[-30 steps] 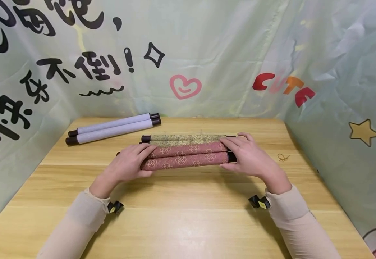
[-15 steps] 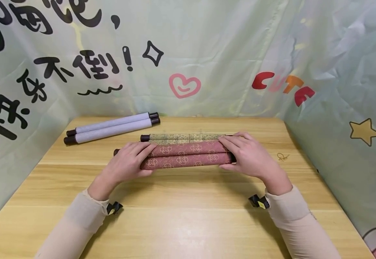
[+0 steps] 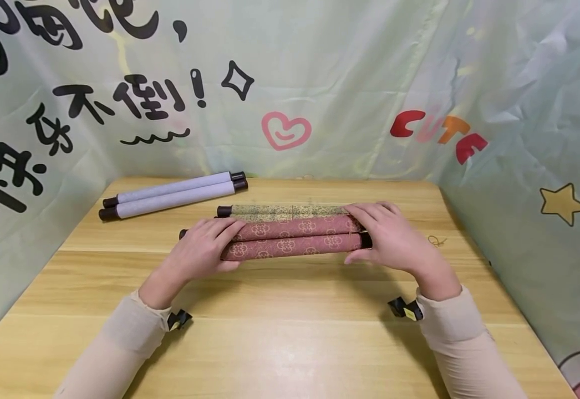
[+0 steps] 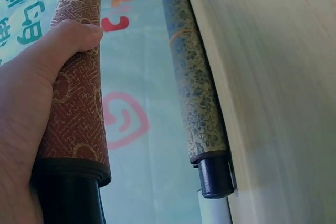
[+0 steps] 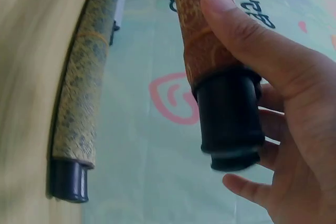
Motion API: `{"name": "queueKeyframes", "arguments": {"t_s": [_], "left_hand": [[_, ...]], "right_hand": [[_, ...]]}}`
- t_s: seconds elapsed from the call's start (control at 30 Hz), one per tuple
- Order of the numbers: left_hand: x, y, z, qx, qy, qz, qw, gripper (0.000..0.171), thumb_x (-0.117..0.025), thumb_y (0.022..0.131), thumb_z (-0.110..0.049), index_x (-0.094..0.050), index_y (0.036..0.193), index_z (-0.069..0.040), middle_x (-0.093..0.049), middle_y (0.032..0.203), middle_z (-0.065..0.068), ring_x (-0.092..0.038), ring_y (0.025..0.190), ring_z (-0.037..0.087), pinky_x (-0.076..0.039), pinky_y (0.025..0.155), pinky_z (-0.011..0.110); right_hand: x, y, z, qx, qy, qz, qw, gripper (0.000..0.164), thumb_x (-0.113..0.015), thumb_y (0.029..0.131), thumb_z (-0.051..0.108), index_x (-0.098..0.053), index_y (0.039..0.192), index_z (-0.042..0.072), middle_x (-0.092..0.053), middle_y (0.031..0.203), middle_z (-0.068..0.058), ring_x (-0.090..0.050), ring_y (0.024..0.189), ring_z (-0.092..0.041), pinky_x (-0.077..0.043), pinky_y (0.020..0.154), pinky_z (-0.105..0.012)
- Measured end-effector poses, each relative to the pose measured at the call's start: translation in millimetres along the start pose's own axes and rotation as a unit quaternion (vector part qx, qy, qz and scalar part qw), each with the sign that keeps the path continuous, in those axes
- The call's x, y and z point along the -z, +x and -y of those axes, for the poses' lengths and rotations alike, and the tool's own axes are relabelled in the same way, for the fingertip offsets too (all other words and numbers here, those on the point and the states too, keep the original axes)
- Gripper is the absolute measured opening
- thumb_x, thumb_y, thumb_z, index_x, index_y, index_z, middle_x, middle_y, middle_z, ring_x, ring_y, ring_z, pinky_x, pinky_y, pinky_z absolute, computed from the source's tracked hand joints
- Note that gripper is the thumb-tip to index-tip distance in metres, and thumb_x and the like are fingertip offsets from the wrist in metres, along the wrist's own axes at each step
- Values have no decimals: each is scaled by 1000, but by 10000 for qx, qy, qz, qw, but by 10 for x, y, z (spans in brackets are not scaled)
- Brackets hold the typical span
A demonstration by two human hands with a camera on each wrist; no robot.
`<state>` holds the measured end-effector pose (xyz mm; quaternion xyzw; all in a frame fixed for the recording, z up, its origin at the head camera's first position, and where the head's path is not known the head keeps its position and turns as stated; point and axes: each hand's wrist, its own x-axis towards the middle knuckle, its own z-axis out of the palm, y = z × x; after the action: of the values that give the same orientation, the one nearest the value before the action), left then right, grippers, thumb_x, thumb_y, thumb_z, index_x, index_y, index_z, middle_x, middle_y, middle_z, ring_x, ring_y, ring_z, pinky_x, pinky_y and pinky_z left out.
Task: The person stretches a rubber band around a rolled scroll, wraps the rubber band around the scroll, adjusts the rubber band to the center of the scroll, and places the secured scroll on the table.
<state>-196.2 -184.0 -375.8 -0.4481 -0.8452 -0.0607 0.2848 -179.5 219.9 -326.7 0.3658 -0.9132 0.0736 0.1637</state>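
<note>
The left hand [image 3: 202, 246] grips the red scroll [image 3: 286, 245] near its left end, its left thumb [image 4: 84, 36] laid across the patterned face. The right hand [image 3: 395, 238] grasps the other end, right thumb [image 5: 226, 11] pressed on the pattern, other fingers spread behind the black end piece [image 5: 231, 111]. Between them the red scroll, a pair of rolls side by side, is held above the desk [image 3: 290, 332], just in front of the yellowish scroll [image 3: 292, 210]. A lavender scroll [image 3: 175, 200] lies at the back left, apart from both hands.
</note>
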Motion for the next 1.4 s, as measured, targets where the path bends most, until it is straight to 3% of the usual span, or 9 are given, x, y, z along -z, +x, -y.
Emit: {"name": "queueKeyframes", "arguments": {"t_s": [0.23,0.43,0.67,0.83,1.07,1.27,1.4], "left_hand": [[13,-15,11,109,-59,46,9999,86,-82,67,-45,-53,135,0,-61,122,22,-60,107,38,-50,86,52],[21,-16,11,139,-88,49,9999,85,-81,67,-44,-54,134,1,-61,122,22,-60,107,38,-51,85,52],[24,3,-14,-55,-43,3,10000,85,-83,67,-43,-54,133,1,-61,121,21,-60,106,37,-51,85,52],[5,20,-37,-271,21,-58,9996,84,-82,68,-45,-54,133,1,-61,121,20,-61,105,36,-52,84,53],[13,51,-88,-341,11,-22,9994,86,-77,71,-49,-51,136,2,-61,123,20,-61,106,37,-51,87,53],[22,49,-89,-225,166,-70,9996,86,-82,68,-47,-54,134,0,-62,121,19,-62,105,36,-50,87,53],[31,37,-74,-173,193,-157,9995,86,-84,66,-46,-55,133,0,-63,120,19,-62,104,37,-51,85,53]], "right_hand": [[39,-33,-58,-241,-13,79,9997,94,-83,69,55,-48,138,2,-58,126,-16,-52,118,-32,-31,104,-57],[2,-13,-30,-56,-426,-70,9991,83,-80,73,49,-50,133,0,-59,121,-17,-53,114,-33,-35,100,-57],[-81,47,83,287,-614,78,9977,82,-78,75,48,-50,135,0,-58,124,-13,-53,115,-33,-35,102,-52],[-162,101,195,621,-738,-44,9953,83,-82,73,46,-53,133,-3,-60,124,-17,-55,115,-35,-37,106,-49],[-185,126,275,788,-408,-161,9959,90,-74,75,62,-52,136,-1,-59,126,-15,-54,119,-35,-35,109,-47],[-87,66,162,447,-234,-135,9986,101,-52,76,80,-49,139,2,-57,129,-13,-53,119,-33,-34,107,-51],[-23,29,91,273,-203,-81,9994,103,-53,75,81,-47,141,3,-57,129,-13,-53,118,-32,-33,106,-54]]}}
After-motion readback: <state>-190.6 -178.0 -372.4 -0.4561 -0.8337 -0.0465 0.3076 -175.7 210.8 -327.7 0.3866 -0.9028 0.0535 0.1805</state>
